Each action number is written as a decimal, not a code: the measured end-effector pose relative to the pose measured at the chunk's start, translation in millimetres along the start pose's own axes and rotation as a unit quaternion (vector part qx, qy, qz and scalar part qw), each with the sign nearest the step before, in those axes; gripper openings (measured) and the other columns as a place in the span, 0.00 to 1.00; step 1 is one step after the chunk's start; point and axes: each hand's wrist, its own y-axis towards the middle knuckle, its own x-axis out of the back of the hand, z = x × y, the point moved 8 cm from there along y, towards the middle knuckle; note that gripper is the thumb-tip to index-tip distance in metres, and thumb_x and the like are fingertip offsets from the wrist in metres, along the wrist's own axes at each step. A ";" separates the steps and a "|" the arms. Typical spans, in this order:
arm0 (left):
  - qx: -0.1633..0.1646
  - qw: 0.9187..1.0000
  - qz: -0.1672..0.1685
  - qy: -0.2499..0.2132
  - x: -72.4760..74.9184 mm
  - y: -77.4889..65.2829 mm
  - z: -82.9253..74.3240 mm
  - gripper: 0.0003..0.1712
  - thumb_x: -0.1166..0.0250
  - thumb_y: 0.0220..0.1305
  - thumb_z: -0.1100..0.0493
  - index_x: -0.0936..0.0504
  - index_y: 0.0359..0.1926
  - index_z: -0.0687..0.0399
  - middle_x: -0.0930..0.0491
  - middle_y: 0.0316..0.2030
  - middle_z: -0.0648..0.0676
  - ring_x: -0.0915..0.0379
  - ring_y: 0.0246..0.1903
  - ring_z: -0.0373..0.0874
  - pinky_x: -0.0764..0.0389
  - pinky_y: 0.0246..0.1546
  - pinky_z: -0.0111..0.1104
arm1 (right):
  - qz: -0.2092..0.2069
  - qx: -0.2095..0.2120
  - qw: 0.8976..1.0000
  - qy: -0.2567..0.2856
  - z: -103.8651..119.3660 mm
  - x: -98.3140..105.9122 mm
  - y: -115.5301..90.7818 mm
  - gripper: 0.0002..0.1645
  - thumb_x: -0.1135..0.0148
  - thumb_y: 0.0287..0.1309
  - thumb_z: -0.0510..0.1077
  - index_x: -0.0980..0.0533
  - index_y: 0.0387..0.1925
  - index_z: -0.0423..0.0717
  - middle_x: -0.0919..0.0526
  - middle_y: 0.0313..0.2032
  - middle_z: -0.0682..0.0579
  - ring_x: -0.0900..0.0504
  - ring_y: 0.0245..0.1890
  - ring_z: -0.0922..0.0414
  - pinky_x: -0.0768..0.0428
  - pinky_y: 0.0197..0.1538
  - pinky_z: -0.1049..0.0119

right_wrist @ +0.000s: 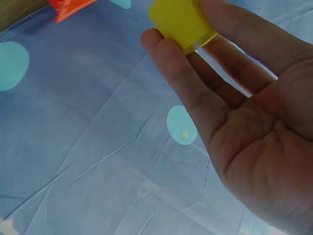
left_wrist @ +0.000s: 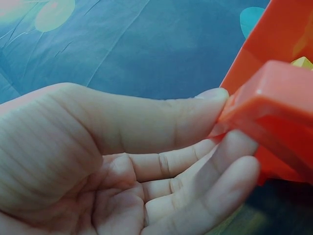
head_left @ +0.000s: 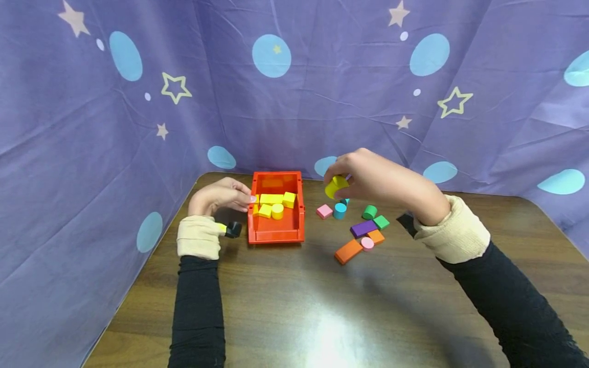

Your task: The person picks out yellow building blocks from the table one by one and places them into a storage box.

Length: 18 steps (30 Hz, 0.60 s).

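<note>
My left hand [head_left: 217, 197] pinches the left rim of a red plastic bin [head_left: 276, 236]. In the left wrist view, the thumb of that hand [left_wrist: 142, 122] lies on one side of the bin wall [left_wrist: 286, 85] and fingers lie on the other. Several yellow blocks [head_left: 271, 199] of different shapes lie in the bin, including a small yellow cylinder [head_left: 277, 211]. Raised above the table, to the right of the bin, my right hand [head_left: 375, 176] holds a yellow cylindrical block [head_left: 335, 187]. The right wrist view shows this block [right_wrist: 178, 22] between thumb and fingertips.
On the wooden table [head_left: 257, 301], right of the bin, lie a pink block [head_left: 324, 211], a blue cylinder [head_left: 339, 210], green blocks [head_left: 381, 222], a purple block [head_left: 363, 228], orange blocks [head_left: 348, 251] and a pink disc [head_left: 367, 244]. A purple patterned cloth [head_left: 303, 112] hangs behind.
</note>
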 end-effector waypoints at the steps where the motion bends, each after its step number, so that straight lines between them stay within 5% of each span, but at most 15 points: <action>1: -0.001 1.000 0.000 0.000 -0.1 -0.2 -0.2 0.17 0.38 0.69 0.67 0.28 0.53 0.74 0.17 0.32 0.48 0.18 0.33 0.38 0.14 0.56 0.42 | -0.001 0.002 1.000 0.003 1.6 0.5 2.6 0.11 0.28 0.56 0.32 0.15 0.41 0.43 0.13 0.35 0.54 0.18 0.35 0.57 0.16 0.40 0.65; 9: 0.001 1.000 -0.001 0.004 -0.3 0.9 -0.2 0.17 0.38 0.69 0.67 0.28 0.54 0.74 0.17 0.33 0.49 0.18 0.34 0.38 0.14 0.56 0.42 | 0.006 0.004 1.000 0.017 14.2 4.8 24.1 0.14 0.27 0.55 0.32 0.14 0.44 0.45 0.11 0.41 0.53 0.15 0.43 0.54 0.14 0.49 0.59; 18: 0.002 1.000 -0.005 0.004 0.4 1.5 0.3 0.16 0.38 0.69 0.67 0.27 0.52 0.74 0.18 0.33 0.50 0.18 0.33 0.38 0.16 0.58 0.46 | -0.003 0.026 1.000 0.005 38.3 9.4 47.0 0.12 0.25 0.52 0.34 0.13 0.40 0.46 0.11 0.39 0.52 0.16 0.40 0.54 0.15 0.47 0.60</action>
